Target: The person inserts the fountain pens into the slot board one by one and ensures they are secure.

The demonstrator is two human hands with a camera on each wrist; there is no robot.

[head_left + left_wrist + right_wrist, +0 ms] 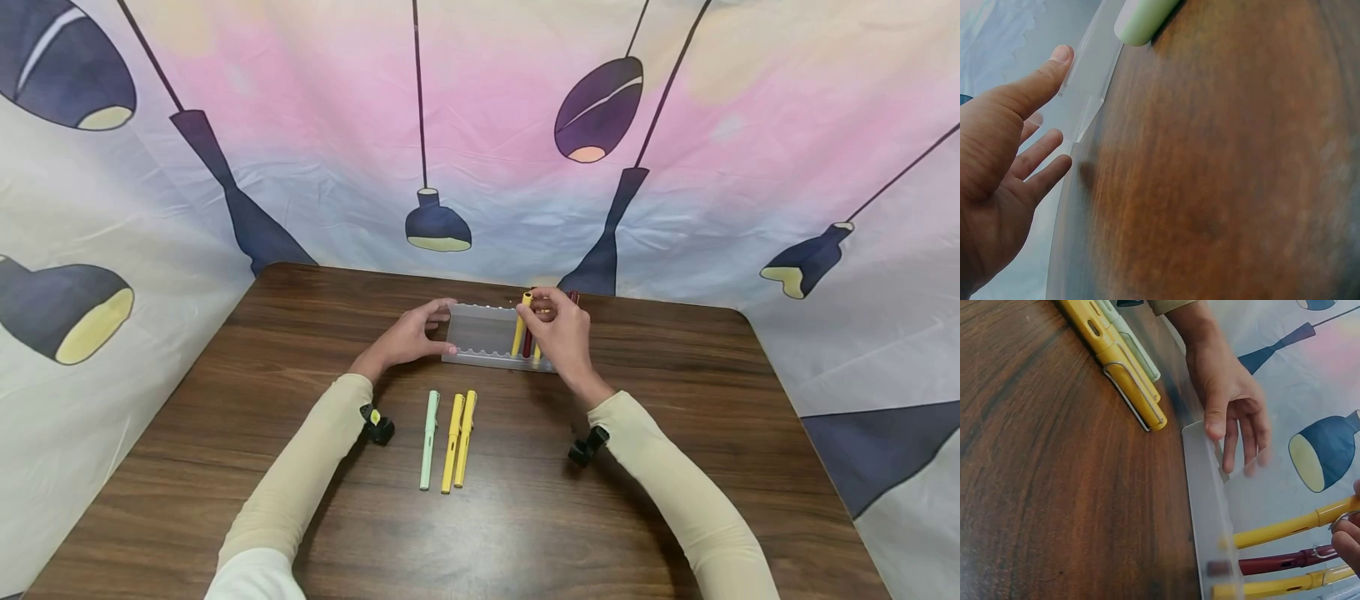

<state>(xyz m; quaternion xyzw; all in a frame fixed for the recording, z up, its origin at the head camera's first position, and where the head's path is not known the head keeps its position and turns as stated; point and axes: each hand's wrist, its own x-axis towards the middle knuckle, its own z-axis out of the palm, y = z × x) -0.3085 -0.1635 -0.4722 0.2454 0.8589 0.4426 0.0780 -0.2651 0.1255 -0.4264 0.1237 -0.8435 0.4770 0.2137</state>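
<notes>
A clear plastic pen rack (487, 360) with notched edges stands toward the back of the table. My left hand (408, 335) holds its left end, thumb at the front edge and fingers at the back. With thumb and fingers, my right hand (564, 332) pinches a yellow pen (518, 333), whose lower end is at the rack's front notches. To the right of it in the rack lie a dark red pen (1272, 565) and another yellow pen (1282, 587). My right hand hides part of the rack's right end.
In front of the rack, a mint green pen (428, 442) and two yellow pens, a left one (452, 446) and a right one (466, 442), lie side by side on the brown wooden table (337, 517). A printed cloth (510, 108) hangs behind the table's back edge.
</notes>
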